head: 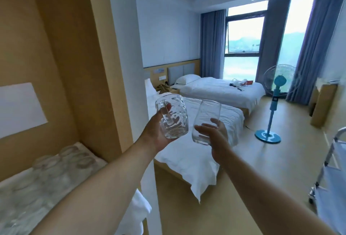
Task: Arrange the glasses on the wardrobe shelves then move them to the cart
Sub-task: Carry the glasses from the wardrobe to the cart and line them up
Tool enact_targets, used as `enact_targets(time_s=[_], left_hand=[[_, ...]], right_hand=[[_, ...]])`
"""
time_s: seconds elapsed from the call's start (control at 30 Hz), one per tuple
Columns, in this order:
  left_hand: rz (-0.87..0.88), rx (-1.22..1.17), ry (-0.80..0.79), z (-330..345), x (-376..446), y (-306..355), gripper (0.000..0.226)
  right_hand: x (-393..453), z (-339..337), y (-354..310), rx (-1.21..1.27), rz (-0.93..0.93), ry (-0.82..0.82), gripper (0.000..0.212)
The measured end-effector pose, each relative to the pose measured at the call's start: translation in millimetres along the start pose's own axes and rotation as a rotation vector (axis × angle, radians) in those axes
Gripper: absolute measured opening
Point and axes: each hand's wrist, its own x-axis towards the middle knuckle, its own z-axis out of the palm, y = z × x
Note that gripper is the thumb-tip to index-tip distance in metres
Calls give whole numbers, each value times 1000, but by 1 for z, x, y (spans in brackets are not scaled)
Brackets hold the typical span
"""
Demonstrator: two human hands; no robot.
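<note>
The left hand (159, 131) grips a dimpled glass mug (173, 115), its fingers curled round the body with the thumb up by the handle, and holds it upright in the air in front of the wardrobe edge. The right hand (215, 131) holds a smooth tumbler (206, 122) low on its wall, thumb on the near side and fingers wrapped behind, the glass tilted slightly to the right. The 2 glasses are just beside each other but do not appear to touch. More glasses (61, 161) stand blurred on the wardrobe shelf (97, 158) at lower left, and the metal cart (329, 169) shows at the right edge, well apart from both hands. Both pieces are rigid, smooth and breakable; the mug looks thick and likely heavy, so a grip through the handle or round the body suits it, while the thin tumbler is probably lighter and slippery, best held round its wider lower part. Knocking the 2 together in transit seems the main risk.
</note>
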Motion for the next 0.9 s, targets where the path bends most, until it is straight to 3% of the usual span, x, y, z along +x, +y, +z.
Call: enact_targets(time_s=[0.1,0.17,0.23,0.37,0.53,0.73,0.9], left_hand=[[-20,60,-22,25,36,-28,43],[-18,115,46,39,61,-45,36],[-51,109,-24,55,85,-62,32],[-141,33,-99,83,130,-95,36],[-270,-4,-212,115,176,-139,36],[-373,6,-300,137,231,-174,56],[-479,-9,-411,147,291,-192,55]], right_hand=[[19,-40,-9,28,-3,54,107],[29,-67,-17,27,-8,84,113],[39,-96,-27,-4,-13,119,110],[60,-150,-41,-19,-16,201,90],[71,-203,-46,-94,-15,339,106],[99,-247,-37,-130,12,498,77],[124,-264,-35,-180,2,630,87]])
